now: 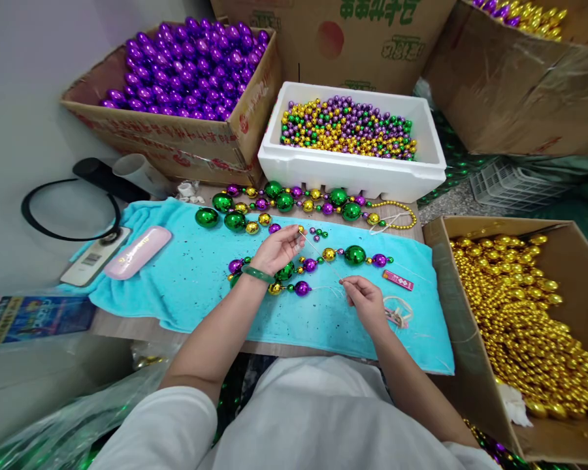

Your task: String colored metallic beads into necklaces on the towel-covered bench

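Note:
My left hand [280,249], with a green bangle [258,273] at the wrist, pinches a small gold bead [300,230] at its fingertips. A thin pale string [323,256] runs from there down to my right hand [363,299], whose thumb and forefinger are closed on it. Under and beside my left hand lies a strand with a big green ball [355,254], a purple ball [302,288] and gold balls, partly hidden by the hand. Several loose small beads [318,234] rest just beyond, on the blue towel [186,274].
Behind lie finished-looking bead strands [284,201] and a white foam box [353,171] of small beads. Cartons hold purple balls [191,72] and gold beads [524,313]. Left are a pink case [138,253] and a phone [94,258]; right, a small pink packet [398,281].

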A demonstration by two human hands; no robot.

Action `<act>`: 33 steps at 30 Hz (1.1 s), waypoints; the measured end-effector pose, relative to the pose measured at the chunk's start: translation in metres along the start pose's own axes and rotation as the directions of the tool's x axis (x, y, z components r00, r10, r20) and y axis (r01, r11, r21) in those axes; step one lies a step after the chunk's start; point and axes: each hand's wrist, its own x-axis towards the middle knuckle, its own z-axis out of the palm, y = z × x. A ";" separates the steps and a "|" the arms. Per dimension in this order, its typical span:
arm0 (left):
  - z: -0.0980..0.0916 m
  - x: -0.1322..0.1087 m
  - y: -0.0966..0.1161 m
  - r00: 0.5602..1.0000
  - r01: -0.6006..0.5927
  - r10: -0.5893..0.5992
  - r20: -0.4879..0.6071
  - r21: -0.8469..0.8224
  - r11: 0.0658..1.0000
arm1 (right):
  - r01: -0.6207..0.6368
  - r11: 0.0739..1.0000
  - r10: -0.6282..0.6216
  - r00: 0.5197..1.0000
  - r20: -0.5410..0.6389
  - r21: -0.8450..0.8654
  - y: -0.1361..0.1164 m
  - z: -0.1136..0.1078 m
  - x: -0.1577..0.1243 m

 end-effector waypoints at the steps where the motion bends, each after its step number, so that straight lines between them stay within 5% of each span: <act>1: 0.000 0.000 0.000 1.000 -0.007 0.007 -0.004 -0.006 1.000 | 0.000 1.000 0.000 1.000 0.002 -0.002 0.000 0.000 0.000; 7: 0.001 0.000 -0.001 0.998 -0.057 0.057 -0.027 0.002 0.998 | 0.000 1.000 0.000 1.000 -0.015 -0.008 0.001 0.001 0.000; 14: 0.011 -0.013 -0.030 0.955 -0.288 0.294 -0.028 0.127 0.949 | -0.004 1.000 0.004 1.000 -0.005 -0.001 0.004 0.009 0.000; 18: 0.016 -0.024 -0.048 0.984 -0.171 0.140 0.111 0.345 0.923 | -0.017 0.998 0.019 1.000 -0.025 0.064 0.006 0.013 0.005; 20: 0.011 -0.024 -0.041 0.984 -0.176 0.132 0.120 0.539 0.824 | -0.014 0.996 0.019 0.998 -0.053 0.091 0.006 0.011 0.007; 22: 0.001 -0.018 -0.020 0.944 -0.300 0.300 0.138 0.741 0.601 | -0.012 0.993 0.021 0.997 -0.074 0.113 0.006 0.007 0.008; 24: -0.014 -0.009 0.013 0.820 -0.395 0.534 0.205 0.879 0.268 | -0.017 0.992 0.029 0.995 -0.091 0.129 0.006 0.002 0.008; 26: -0.032 -0.001 0.048 0.690 -0.320 0.685 0.232 0.947 0.001 | -0.025 0.991 0.039 0.994 -0.105 0.131 0.006 -0.002 0.007; 29: -0.060 0.008 0.089 0.636 -0.094 0.757 0.147 0.989 -0.113 | -0.032 0.992 0.046 0.993 -0.113 0.121 0.006 -0.006 0.005; 33: -0.089 0.015 0.103 0.710 0.002 0.701 0.064 0.996 -0.093 | -0.039 0.993 0.050 0.994 -0.100 0.112 0.008 -0.006 0.004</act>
